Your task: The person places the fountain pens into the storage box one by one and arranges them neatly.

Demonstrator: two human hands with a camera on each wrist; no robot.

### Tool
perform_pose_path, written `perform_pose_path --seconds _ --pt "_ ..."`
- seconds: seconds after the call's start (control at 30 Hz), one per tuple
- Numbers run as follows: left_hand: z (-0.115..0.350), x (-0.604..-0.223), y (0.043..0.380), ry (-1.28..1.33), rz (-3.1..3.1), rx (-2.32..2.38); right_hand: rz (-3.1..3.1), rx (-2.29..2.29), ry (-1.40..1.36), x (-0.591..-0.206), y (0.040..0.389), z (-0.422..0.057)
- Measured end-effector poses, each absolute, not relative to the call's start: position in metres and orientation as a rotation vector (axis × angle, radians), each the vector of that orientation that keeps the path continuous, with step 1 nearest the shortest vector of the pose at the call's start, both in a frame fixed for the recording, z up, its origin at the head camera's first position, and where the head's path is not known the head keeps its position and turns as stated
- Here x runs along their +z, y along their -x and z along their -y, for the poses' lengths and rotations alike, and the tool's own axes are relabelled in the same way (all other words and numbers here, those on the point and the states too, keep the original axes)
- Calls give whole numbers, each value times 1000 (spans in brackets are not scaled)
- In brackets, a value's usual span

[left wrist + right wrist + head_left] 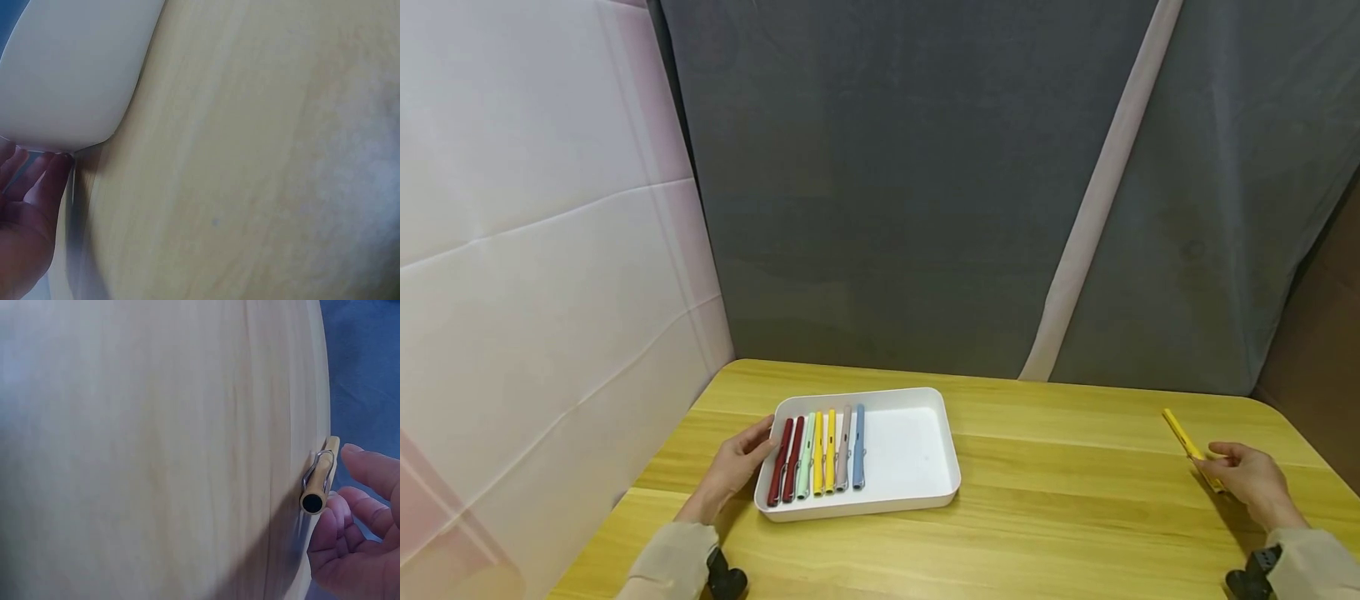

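Observation:
A white tray (pixel 912 450) holds a row of capped pens on its left side: dark red, pale green, yellow, greyish pink and blue. My left hand (pixel 741 462) is at the tray's left side, its fairly straight fingers touching the outer wall. In the left wrist view the fingertips (pixel 61 159) meet the tray's lower edge (pixel 69 134). Far to the right, my right hand (pixel 1251 479) holds a yellow pen (pixel 1182 433) near its clip end. The right wrist view shows the same pen (pixel 322 475) with its wire clip and black round end, raised above the tabletop.
The wooden table (pixel 1060 492) has rounded far corners. A white cloth wall (pixel 550 250) stands along the left, a dark grey curtain (pixel 887 208) with a pale strip (pixel 1097 200) behind. A brown panel (pixel 1322 333) borders the right side.

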State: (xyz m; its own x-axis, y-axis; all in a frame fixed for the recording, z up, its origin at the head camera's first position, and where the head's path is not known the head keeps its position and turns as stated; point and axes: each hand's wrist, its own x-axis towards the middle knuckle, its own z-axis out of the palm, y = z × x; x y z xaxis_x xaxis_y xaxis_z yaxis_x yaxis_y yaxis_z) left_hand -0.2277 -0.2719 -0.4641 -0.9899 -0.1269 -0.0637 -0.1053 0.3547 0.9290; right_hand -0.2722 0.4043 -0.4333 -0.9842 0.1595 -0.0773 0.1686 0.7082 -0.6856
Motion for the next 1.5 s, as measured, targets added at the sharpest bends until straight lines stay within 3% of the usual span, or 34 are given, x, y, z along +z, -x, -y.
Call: perform_pose_path --seconds 1.5 --pt "271 -462 227 -217 2566 -1740 -2960 -1007 -317 -438 276 -394"
